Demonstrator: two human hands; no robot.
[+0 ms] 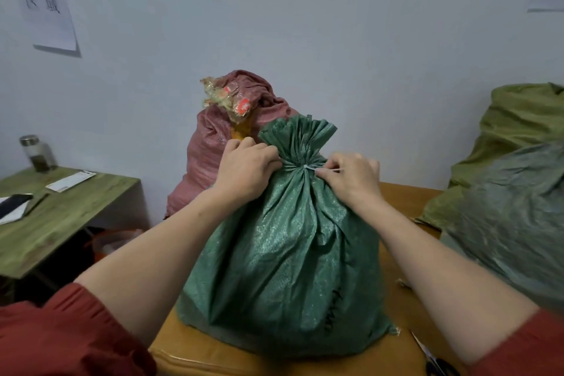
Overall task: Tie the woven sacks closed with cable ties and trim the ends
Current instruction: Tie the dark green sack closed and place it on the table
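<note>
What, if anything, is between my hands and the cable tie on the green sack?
Nothing visible. The right hand pinches the cable tie at the neck of the green sack; the left hand grips the neck opposite.

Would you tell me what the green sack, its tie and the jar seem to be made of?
Green sack: woven plastic, probably polypropylene; fine glinting weave, stiff pleats. Tie: pale smooth plastic, likely nylon; thin strip with a small head. Jar: clear glass, apparently; dark contents show through its wall.
</note>
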